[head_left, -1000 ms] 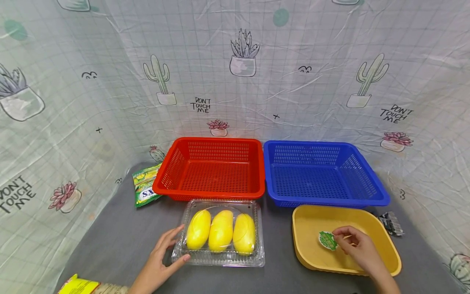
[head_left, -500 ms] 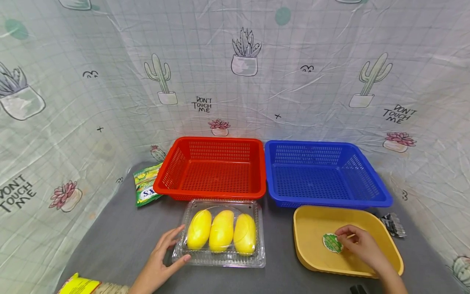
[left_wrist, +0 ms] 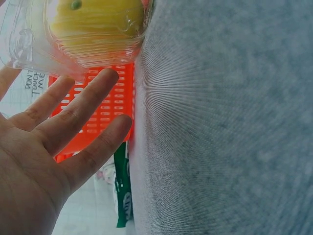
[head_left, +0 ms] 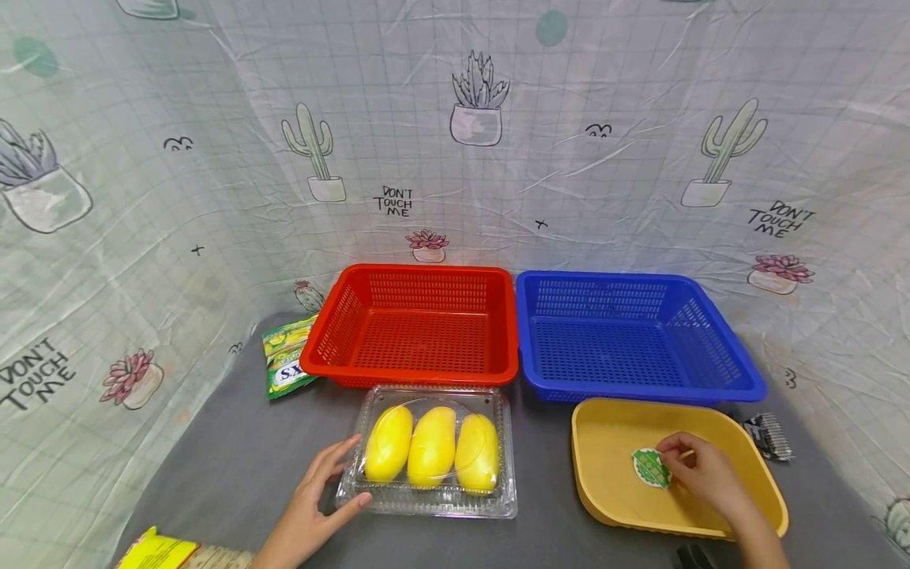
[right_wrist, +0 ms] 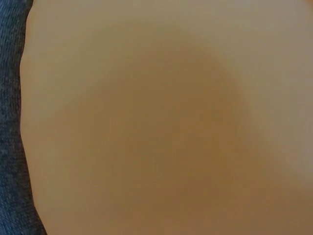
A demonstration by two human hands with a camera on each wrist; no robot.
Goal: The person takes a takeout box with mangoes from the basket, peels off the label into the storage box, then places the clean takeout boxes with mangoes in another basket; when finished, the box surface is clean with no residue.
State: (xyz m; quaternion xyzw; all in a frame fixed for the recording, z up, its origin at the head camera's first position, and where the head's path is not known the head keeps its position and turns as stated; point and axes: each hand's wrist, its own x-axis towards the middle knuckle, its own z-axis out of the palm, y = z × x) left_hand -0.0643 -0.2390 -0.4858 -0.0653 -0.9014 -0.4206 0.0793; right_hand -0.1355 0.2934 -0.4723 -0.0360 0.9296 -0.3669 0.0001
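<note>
In the head view my right hand (head_left: 704,472) pinches the edge of a round green-and-white sticker (head_left: 650,468) between thumb and fingertips, over the yellow tray (head_left: 597,490). The right wrist view is filled by the tray's yellow wall (right_wrist: 146,122), so neither hand nor sticker shows there. My left hand (head_left: 309,502) is spread at the left side of a clear plastic clamshell box (head_left: 426,504) holding three yellow mangoes (head_left: 431,447). In the left wrist view the fingers (left_wrist: 90,100) are straight and apart, fingertips right at the box's edge.
A red basket (head_left: 408,378) and a blue basket (head_left: 640,391) stand side by side at the back. A green-and-yellow packet (head_left: 286,367) lies left of the red one, a black packet (head_left: 769,436) right of the tray. A yellow-topped bag (head_left: 158,552) lies at the front left.
My right hand has shifted slightly right over the tray with the sticker, whose tilt changes a little. My left hand stays by the box, and the head view has drifted slightly.
</note>
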